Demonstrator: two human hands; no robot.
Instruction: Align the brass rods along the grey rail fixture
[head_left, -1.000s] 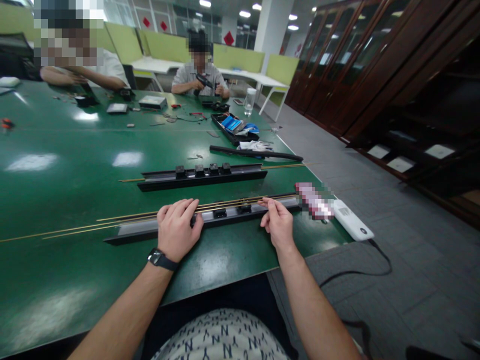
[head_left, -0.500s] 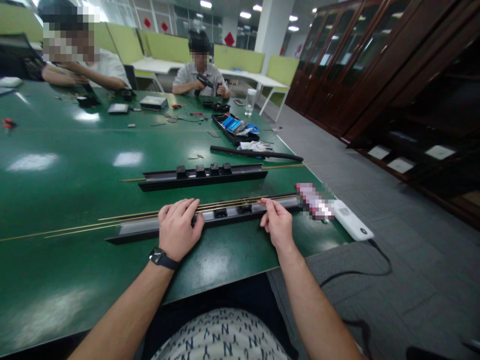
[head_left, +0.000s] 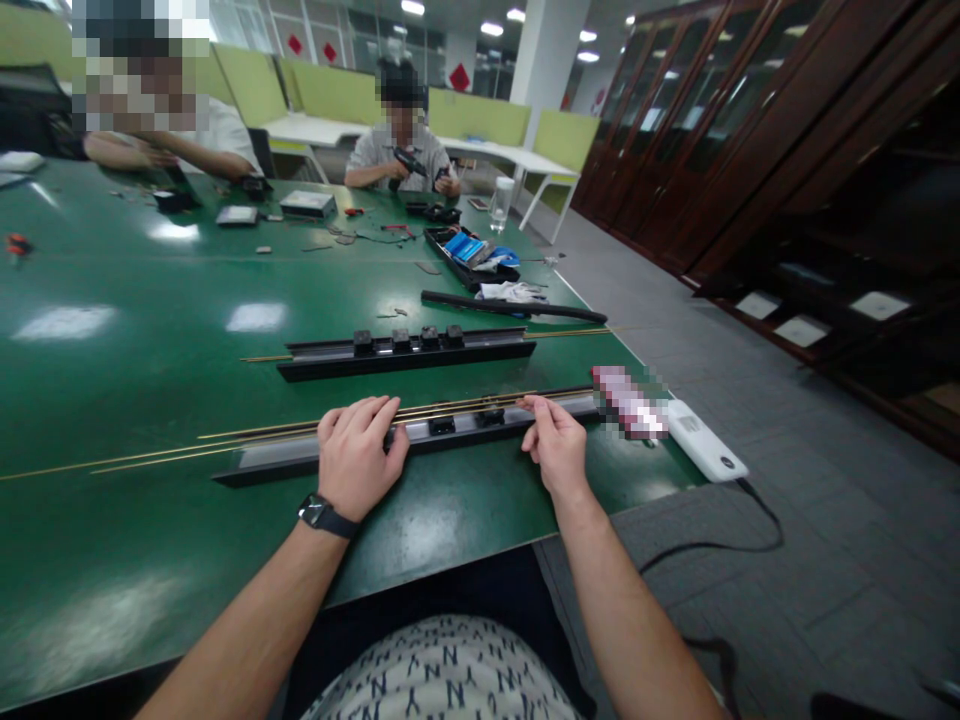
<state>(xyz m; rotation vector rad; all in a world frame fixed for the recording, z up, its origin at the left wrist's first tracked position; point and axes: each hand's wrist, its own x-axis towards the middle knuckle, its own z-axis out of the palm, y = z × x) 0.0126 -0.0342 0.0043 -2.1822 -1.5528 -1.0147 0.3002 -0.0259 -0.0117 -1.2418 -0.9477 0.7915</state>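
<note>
A long black and grey rail [head_left: 457, 430] with small black blocks on it lies across the near part of the green table [head_left: 150, 350]. Thin brass rods [head_left: 225, 438] run along its far side. My left hand [head_left: 358, 455], a watch on its wrist, lies palm down on the rail with its fingers stretched over the rods. My right hand [head_left: 556, 443] is curled and pinches the brass rods at the rail's right part. A second black rail [head_left: 405, 350] with several blocks lies farther back.
A white power strip [head_left: 705, 440] with a black cable sits at the table's right corner. Farther back lie a black bar [head_left: 510, 306], a tray of tools [head_left: 469, 252] and a glass [head_left: 499, 202]. Two people work at the far side. Dark wooden cabinets line the right.
</note>
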